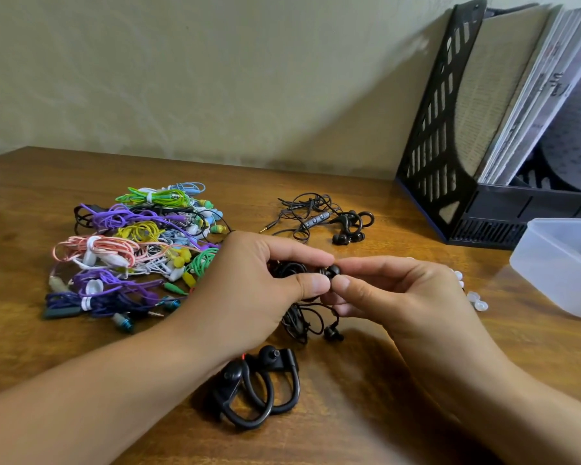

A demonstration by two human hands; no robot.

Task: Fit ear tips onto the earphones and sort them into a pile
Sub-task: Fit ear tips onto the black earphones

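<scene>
Table: a brown wooden table [349,380] with visible grain and a soft sheen; everything below is placed relative to the black earbud held above its middle.
Ear-hook earphones: nearest of all, in front of the held earbud, a black ear-hook pair [259,387] lies on the wood, smooth plastic with two round loops.
Left hand: the left hand [249,286] comes in from the left, thumb and forefinger pinched on the black earbud [327,273].
Right hand: the right hand [393,290] meets it from the right, thumb and forefinger tips pressed against the earbud's rounded dark end; I cannot tell tip from body there.
Cord: the thin black cord [299,320] hangs below the held earbud in loose coils, with a second small bud at its end.
Loose tips: just right of the right hand, a few small translucent dome-shaped ear tips [478,302] lie on the table.
Tub: further right, a frosted plastic tub [550,263] with rounded corners.
Pile: left of the earbud, a tangled pile of coloured earphones [131,253], purple, green, yellow, pink, white.
Black set: behind the earbud, another black wired set [322,218] lies loose.
File holder: far right behind, a black slotted file holder [430,135] with papers.
Wall: a plain beige wall [215,78], matt.
</scene>
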